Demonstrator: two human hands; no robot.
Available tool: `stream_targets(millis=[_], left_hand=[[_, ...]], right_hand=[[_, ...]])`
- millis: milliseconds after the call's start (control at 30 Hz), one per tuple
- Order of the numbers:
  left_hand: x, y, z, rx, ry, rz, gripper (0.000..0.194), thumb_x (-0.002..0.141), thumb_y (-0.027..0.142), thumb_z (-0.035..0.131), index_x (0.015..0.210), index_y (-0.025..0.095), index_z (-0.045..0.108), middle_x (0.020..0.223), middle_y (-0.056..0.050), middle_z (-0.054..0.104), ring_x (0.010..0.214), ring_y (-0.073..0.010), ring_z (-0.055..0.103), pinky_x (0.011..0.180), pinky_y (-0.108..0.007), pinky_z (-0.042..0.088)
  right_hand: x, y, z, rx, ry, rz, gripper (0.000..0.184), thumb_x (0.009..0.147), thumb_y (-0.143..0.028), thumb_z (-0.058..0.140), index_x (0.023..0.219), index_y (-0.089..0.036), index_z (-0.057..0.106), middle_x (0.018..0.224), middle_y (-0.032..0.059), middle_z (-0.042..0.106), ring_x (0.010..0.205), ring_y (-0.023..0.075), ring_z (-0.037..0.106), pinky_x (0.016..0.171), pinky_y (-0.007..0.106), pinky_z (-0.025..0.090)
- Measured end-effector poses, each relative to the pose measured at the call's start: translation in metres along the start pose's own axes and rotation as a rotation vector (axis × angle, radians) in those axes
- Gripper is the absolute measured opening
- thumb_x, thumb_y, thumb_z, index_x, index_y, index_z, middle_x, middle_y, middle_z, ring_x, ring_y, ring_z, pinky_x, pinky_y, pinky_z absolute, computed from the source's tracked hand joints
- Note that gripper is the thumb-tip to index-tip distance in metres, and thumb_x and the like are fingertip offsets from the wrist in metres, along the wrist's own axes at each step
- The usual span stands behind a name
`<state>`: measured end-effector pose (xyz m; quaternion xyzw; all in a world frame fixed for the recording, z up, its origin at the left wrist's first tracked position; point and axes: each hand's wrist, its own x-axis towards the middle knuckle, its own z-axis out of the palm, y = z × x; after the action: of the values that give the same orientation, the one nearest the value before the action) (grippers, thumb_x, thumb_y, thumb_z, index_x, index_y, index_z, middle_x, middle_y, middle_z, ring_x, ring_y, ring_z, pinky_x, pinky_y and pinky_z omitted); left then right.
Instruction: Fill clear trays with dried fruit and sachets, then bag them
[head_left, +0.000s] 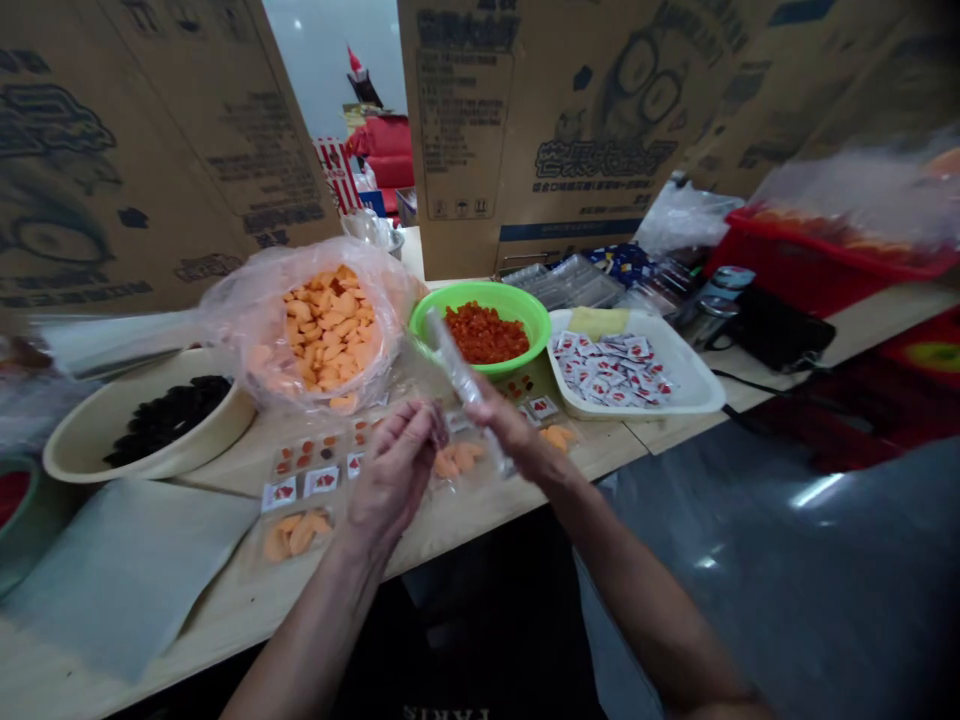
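Observation:
My left hand and my right hand are raised over the wooden table, pinching a clear plastic bag between them. The bag is blurred, and I cannot see what is in it. Below my hands lie small clear packets with orange pieces and red sachets. Behind them stand a plastic bag of orange dried fruit, a green bowl of diced red fruit, and a white tray of small sachets.
A cream bowl of dark dried fruit stands at the left, beside a grey sheet. Tall printed cardboard panels rise behind the table. A red basket and a black pouch sit at the right.

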<state>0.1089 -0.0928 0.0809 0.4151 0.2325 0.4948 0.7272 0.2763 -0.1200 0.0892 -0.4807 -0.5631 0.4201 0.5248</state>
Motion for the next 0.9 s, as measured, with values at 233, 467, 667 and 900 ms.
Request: stream_targets(millis=[233, 467, 667, 900], left_hand=[[-0.007, -0.003, -0.009, 0.022, 0.026, -0.242, 0.028, 0.081, 0.030, 0.081, 0.088, 0.016, 0.057, 0.115, -0.011, 0.071, 0.102, -0.0226, 0.071, 0.086, -0.031, 0.057], [-0.004, -0.088, 0.034, -0.067, -0.022, -0.609, 0.023, 0.096, 0.027, 0.061, 0.086, 0.019, 0.042, 0.097, -0.017, 0.076, 0.088, -0.0216, 0.076, 0.080, -0.030, 0.057], [0.029, -0.135, 0.057, -0.024, 0.229, -0.573, 0.017, 0.097, 0.010, 0.048, 0.084, 0.019, 0.042, 0.077, -0.007, 0.070, 0.071, -0.0142, 0.072, 0.078, -0.028, 0.057], [0.026, -0.143, 0.039, 0.568, 0.163, -0.287, 0.019, 0.091, 0.017, 0.056, 0.110, 0.015, 0.052, 0.092, -0.007, 0.063, 0.086, -0.0204, 0.065, 0.092, -0.043, 0.054]], right_hand=[[0.124, 0.017, -0.160, -1.133, 0.424, 0.350, 0.092, 0.085, -0.070, 0.050, 0.160, -0.020, 0.029, 0.165, 0.0208, 0.019, 0.144, 0.0528, 0.025, 0.108, 0.079, 0.015], [0.128, 0.024, -0.167, -1.285, 0.257, 0.322, 0.071, 0.098, -0.057, 0.035, 0.160, -0.021, 0.029, 0.165, 0.0190, 0.023, 0.149, 0.0476, 0.018, 0.110, 0.075, 0.016], [-0.007, -0.002, -0.089, -1.178, 0.293, -0.228, 0.039, 0.094, -0.029, 0.047, 0.128, -0.014, 0.059, 0.124, 0.0161, 0.062, 0.116, 0.0294, 0.055, 0.103, 0.046, 0.042], [-0.104, 0.083, -0.060, -1.345, 0.258, 0.048, 0.040, 0.093, -0.028, 0.050, 0.130, -0.017, 0.060, 0.135, 0.0174, 0.057, 0.122, 0.0321, 0.050, 0.097, 0.047, 0.040]])
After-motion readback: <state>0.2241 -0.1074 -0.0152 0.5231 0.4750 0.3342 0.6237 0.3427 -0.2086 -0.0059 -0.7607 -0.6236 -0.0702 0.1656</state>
